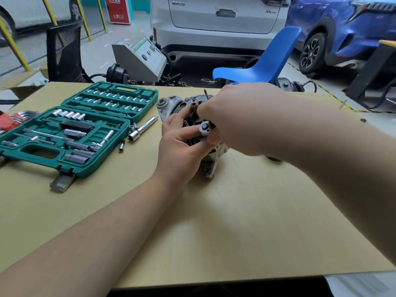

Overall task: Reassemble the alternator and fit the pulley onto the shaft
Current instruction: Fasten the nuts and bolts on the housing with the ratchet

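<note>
While the fingers [188,136] of the left hand [180,151] curl round the near side of the alternator [171,103], a small silver ratchet head [204,127] sits just beyond their tips, pinched against the housing by the thumb of the right hand [242,118]. That right hand reaches in from above with its fingers curled over the tool and the top of the unit, hiding much of it. A rusty stud [194,107] stands upright just past the left fingertips, and a thin bolt [206,94] rises further behind. Under both hands the alternator rests on the pale worktop [214,221], its lower mounting lug [210,168] pointing toward the viewer. Left of the fingers lie loose sockets [134,135] and an extension bar [147,124], then an open green socket case [85,129], with red-handled tools [9,122] at the far left edge. Beyond the worktop stand a blue chair [263,65], a white car [218,24] and a blue car [347,33].
</note>
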